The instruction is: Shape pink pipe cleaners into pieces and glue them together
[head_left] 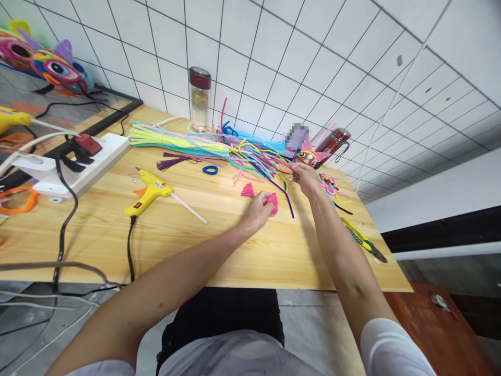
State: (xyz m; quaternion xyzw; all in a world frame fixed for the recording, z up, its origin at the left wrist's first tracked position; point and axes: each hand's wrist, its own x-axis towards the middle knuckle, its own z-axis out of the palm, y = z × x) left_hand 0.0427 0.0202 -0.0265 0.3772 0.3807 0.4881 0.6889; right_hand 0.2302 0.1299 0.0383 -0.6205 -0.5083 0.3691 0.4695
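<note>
Basically, two bare hands over a light wooden table (230, 256). Left hand (255, 213) near the middle: thumb and fingers pinched together on a pink ribbed piece (273, 202), most of it showing past the fingertips; can't tell if it touches the tabletop. Second pink piece, a ribbed triangle (247, 190), lies flat just beside that hand, on its far left side.

Right hand (303, 176) reaches farther out, to the right end of a heap of fuzzy stems (178, 142) in yellow, green, blue, pink and more. Its fingers are bent and close together, at the pink stems; can't tell whether they have hold of one. Colorful figure with pink pointed ears (306, 157) sits just behind that hand.

Dark blue stem (288, 200) sticks out of the heap toward the near edge, between the hands. Blue ring (210, 169) and purple strands (172, 161) in front of the heap. Yellow glue gun (149, 194) lies left, white stick out its back. Yellow-green pliers (363, 239) at right, near the table edge. Clear bottle with dark red lid (200, 99) stands by the tiled wall.
</note>
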